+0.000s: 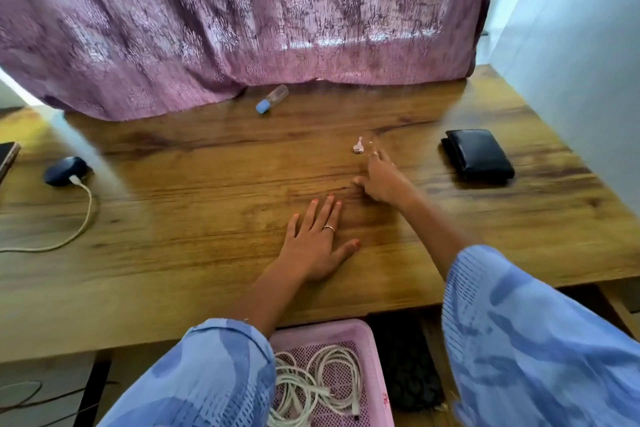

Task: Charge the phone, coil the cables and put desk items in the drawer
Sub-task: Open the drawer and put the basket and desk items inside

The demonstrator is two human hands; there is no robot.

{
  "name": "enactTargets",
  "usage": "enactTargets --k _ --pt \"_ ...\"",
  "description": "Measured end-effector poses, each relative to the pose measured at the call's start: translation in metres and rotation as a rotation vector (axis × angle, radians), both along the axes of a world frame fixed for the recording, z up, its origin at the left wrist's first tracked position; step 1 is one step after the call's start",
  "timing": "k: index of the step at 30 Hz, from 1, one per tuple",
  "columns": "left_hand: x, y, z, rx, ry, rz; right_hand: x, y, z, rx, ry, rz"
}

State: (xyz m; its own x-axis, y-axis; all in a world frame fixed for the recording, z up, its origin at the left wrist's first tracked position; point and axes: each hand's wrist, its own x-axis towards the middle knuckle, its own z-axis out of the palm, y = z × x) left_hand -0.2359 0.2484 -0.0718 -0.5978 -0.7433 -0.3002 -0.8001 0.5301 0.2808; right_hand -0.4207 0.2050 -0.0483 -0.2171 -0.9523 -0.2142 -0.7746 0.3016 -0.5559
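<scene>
My left hand (317, 246) lies flat on the wooden desk (207, 218), fingers spread, holding nothing. My right hand (381, 177) stretches forward, blurred, fingers apart, its fingertips just short of a small pale pink-and-white item (358, 146). A black wallet (478, 154) lies to the right. At the left, a white cable (83, 218) is plugged into a dark blue rounded object (65, 170). A phone's edge (7, 158) shows at the far left. Below the desk edge, a pink basket (374, 350) holds coiled white cables (315, 381).
A small clear bottle with a blue cap (272, 99) lies on its side near the purple curtain (242, 21) at the desk's back. A pale wall (571, 62) borders the right side. Dark cables (34, 395) trail on the floor at lower left.
</scene>
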Motion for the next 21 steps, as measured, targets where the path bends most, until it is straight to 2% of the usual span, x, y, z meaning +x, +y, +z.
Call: enactTargets --k 2,5,10,14,17,21 --pt "-0.003 -0.003 0.0 0.012 -0.016 -0.002 -0.004 -0.026 -0.004 0.018 0.035 0.019" --pt "-0.004 -0.006 0.0 0.014 -0.028 0.005 -0.004 -0.051 -0.009 0.071 0.193 0.102" --pt "-0.005 -0.004 -0.001 0.002 -0.017 0.019 0.017 -0.028 -0.011 -0.186 0.48 0.092" --pt "-0.004 -0.003 0.002 0.008 -0.019 0.02 0.036 0.008 0.003 -0.194 0.635 0.137" --pt "-0.005 0.001 0.003 0.012 -0.012 0.038 0.036 0.036 0.009 -0.232 0.618 0.18" --pt "-0.005 0.021 0.004 0.021 0.003 0.074 0.029 0.073 0.01 -0.251 0.413 0.09"
